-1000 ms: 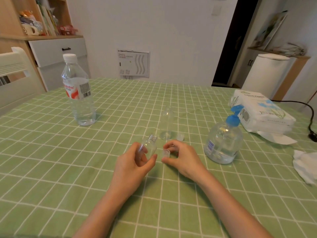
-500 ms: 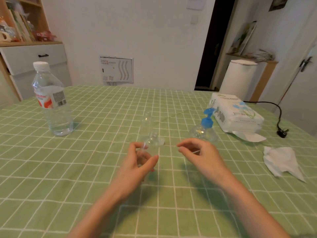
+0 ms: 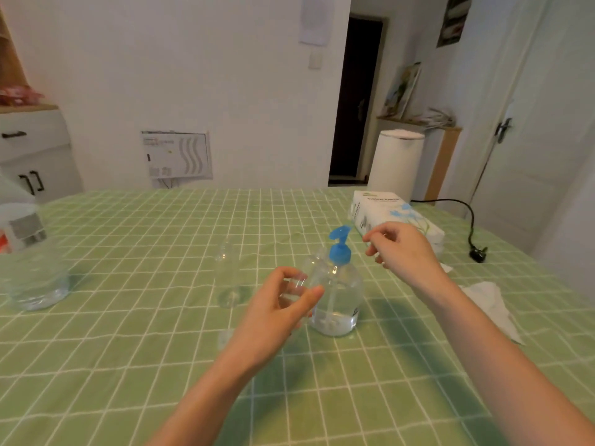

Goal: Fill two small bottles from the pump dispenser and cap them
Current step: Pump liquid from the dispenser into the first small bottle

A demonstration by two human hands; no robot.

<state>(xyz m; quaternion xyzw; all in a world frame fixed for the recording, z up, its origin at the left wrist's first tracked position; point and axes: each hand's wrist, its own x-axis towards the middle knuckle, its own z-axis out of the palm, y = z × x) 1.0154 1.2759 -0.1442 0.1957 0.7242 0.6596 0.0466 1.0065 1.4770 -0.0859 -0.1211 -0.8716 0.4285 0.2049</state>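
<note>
- we look down on a tabletop covered with a green checked cloth, with two bare forearms reaching forward.
- the left hand holds a small clear bottle off the cloth. thumb and fingers pinch its body, and its neck tilts towards the pump dispenser, just beside it.
- the right hand hovers beside the blue pump head without touching it. its fingers are loosely curled and we see nothing in them.
- a second small bottle stands upright on the cloth, left of the dispenser and apart from both hands. it is too blurred to tell whether it is capped.
- a pale blur near the left wrist may be a cap. we cannot tell.
- we judge the held bottle to be light, thin and smooth, so it could easily be squeezed or slip. a steady hold round its middle suits it, with the neck under the spout.
- the dispenser looks nearly empty, so it is probably light and could slide or tip. pressing straight down on the flat top of the pump head seems safest.
- a large water bottle stands far left, and a tissue pack lies far right.
</note>
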